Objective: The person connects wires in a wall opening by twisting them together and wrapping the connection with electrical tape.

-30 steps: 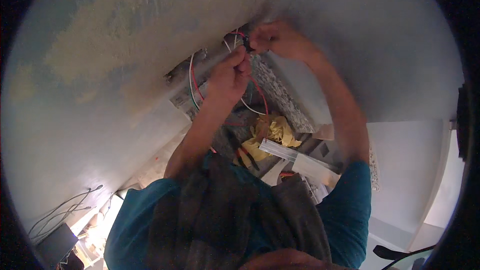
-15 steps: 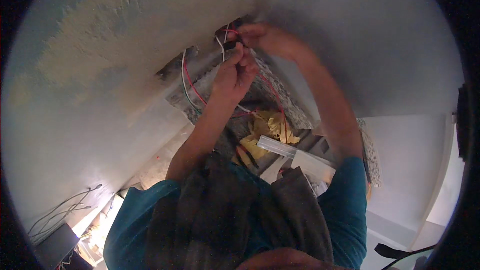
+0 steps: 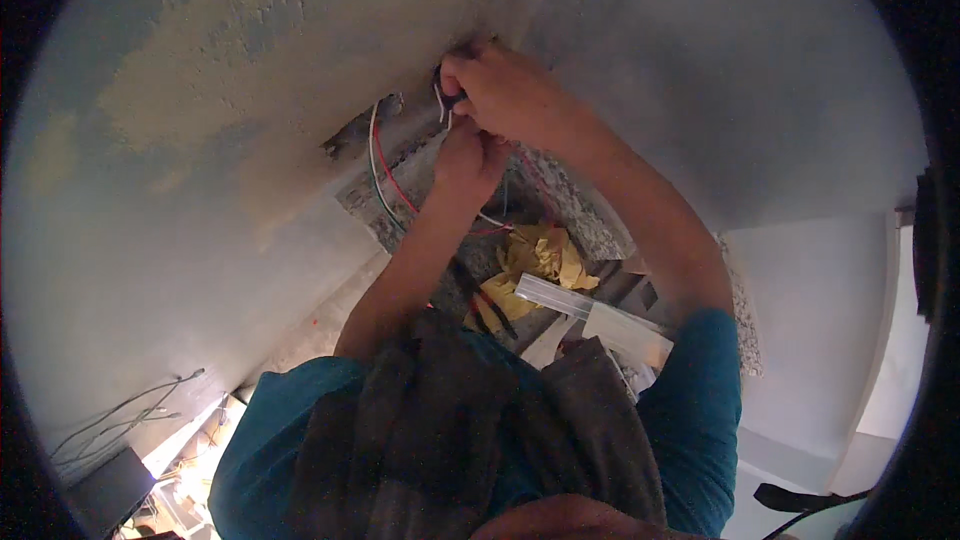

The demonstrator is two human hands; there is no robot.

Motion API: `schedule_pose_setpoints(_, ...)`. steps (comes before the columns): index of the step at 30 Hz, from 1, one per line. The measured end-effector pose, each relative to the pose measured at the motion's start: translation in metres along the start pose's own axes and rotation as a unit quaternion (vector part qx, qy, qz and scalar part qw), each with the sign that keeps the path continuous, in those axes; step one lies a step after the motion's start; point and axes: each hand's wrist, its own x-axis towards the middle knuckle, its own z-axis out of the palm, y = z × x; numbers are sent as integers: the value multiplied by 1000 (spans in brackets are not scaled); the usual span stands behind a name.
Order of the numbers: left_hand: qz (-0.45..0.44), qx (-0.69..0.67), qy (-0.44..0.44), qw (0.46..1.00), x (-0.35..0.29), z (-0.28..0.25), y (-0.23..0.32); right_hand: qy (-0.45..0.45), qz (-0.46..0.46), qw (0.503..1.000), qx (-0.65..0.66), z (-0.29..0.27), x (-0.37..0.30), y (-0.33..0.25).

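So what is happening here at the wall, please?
A person in a teal shirt is working on wires at a wall. The right hand is raised to the wall and pinches a small dark piece with short white wire ends. The left hand is just below it, closed around more wires. Red, green and white wires hang out of a hole in the wall. Crumpled yellow paper lies below.
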Motion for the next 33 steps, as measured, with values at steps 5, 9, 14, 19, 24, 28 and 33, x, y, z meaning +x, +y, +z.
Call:
schedule_pose_setpoints(5,-23,68,9,997,3,-14,11,-41,-53,952,298,0,-8,30)
schedule_pose_setpoints(9,-33,88,92,991,3,-15,7,-99,22,941,323,-13,-7,28)
schedule_pose_setpoints(14,-42,95,-71,992,15,-35,22,-33,58,894,443,-11,-8,38)
schedule_pose_setpoints(19,-53,48,-13,997,5,1,25,-41,61,970,231,-23,-10,39)
schedule_pose_setpoints(24,-25,116,-13,993,2,-1,24,-82,49,987,125,-26,-1,21)
schedule_pose_setpoints(28,-90,78,-53,992,14,-14,31,-66,49,996,37,-20,3,18)
schedule_pose_setpoints(33,-102,96,-10,990,7,30,41,-80,35,973,212,-39,8,60)
